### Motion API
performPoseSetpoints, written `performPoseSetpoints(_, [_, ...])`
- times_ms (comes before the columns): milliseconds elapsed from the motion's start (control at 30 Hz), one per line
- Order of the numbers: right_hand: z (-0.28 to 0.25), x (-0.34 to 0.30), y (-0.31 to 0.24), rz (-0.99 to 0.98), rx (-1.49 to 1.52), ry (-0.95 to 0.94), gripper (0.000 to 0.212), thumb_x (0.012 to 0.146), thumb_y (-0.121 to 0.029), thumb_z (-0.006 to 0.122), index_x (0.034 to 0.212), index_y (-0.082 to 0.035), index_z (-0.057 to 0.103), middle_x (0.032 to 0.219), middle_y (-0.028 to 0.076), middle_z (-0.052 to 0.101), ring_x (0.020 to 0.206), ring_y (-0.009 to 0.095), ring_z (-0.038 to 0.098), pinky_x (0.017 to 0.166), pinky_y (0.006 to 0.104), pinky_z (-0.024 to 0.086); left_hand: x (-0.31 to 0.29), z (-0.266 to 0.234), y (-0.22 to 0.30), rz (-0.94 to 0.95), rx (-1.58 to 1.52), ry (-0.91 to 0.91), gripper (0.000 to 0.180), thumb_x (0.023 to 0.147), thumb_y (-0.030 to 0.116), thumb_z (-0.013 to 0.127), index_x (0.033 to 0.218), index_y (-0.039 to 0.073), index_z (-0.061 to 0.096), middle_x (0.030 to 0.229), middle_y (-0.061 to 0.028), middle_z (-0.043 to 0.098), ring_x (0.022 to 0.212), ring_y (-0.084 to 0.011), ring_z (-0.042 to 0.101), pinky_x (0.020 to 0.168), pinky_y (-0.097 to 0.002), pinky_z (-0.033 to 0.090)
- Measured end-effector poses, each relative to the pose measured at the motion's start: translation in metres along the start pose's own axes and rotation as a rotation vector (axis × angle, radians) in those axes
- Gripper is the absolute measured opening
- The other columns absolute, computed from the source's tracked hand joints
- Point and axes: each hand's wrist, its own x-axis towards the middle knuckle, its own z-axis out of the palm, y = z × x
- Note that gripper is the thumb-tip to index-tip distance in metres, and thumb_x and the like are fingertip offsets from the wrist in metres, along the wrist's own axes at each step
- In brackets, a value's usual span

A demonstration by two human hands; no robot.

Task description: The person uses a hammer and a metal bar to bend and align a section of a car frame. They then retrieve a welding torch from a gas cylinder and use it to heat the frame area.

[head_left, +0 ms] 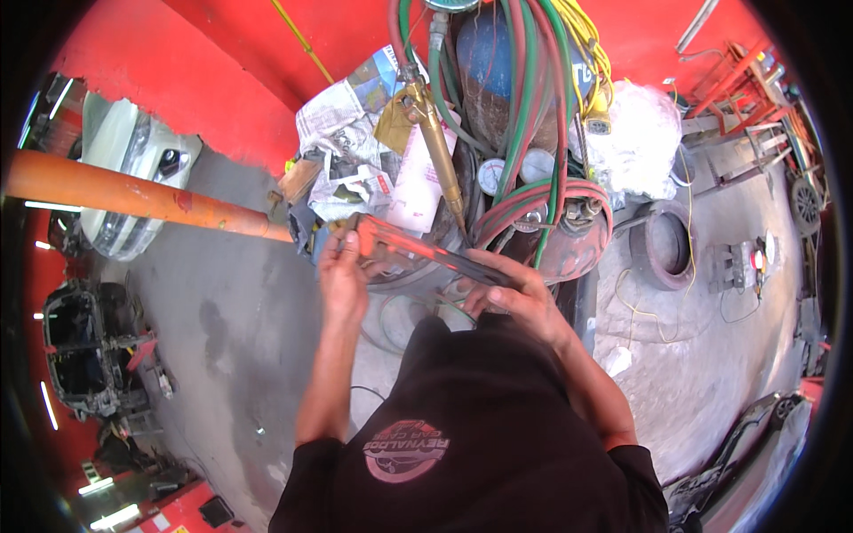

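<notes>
You've got grey concrete flr [258, 338] all round. Blue/brown gas cyl [486, 67] stands beyond your hands, w/ red & green hoses [524, 98] draped down its front. Crumpled newspaper [342, 124] is piled L of the cyl. Red/blk tool [418, 249] is held crosswise in front of your torso, red end L, blk end R. Brass torch [435, 147] slants just beyond it, tip down. Your L hand [342, 275] grips the red end; your R hand [530, 298] grips the blk end. Smallest: round gauge [490, 176], nr the hoses.
</notes>
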Motion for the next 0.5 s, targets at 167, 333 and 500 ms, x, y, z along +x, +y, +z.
performPoseSetpoints(167, [0.020,0.055,0.052,-0.030,-0.370,-0.015,0.064,0.095,-0.021,0.062,0.148,0.003,0.035,0.124,0.016,0.061,0.093,0.022,0.065,0.085,0.0366,0.053,0.060,-0.041,0.023,0.027,0.250,-0.004,0.026,0.100,0.019,0.056,0.117,0.000,0.058,0.094,-0.0106,0.070,0.075,-0.0173,0.070,0.055,-0.0284,0.060])
performPoseSetpoints(333, [0.040,0.074,0.070,-0.138,-0.959,0.023,0.055,0.092,-0.020,0.064,0.140,0.001,0.046,0.120,0.019,0.063,0.094,0.031,0.066,0.085,0.0392,0.052,0.112,-0.061,0.020,0.049,0.467,-0.046,0.027,0.098,0.015,0.056,0.118,-0.001,0.061,0.096,-0.0102,0.069,0.072,-0.0155,0.069,0.051,-0.0272,0.058])
performPoseSetpoints(500, [0.051,0.074,0.007,-0.330,-1.165,0.280,0.038,0.087,-0.016,0.064,0.122,-0.001,0.061,0.107,0.022,0.066,0.095,0.040,0.065,0.084,0.0463,0.052,0.109,-0.059,0.037,0.107,0.756,-0.119,0.032,0.094,0.012,0.061,0.122,-0.003,0.061,0.099,-0.0139,0.069,0.074,-0.0174,0.069,0.056,-0.0285,0.056])
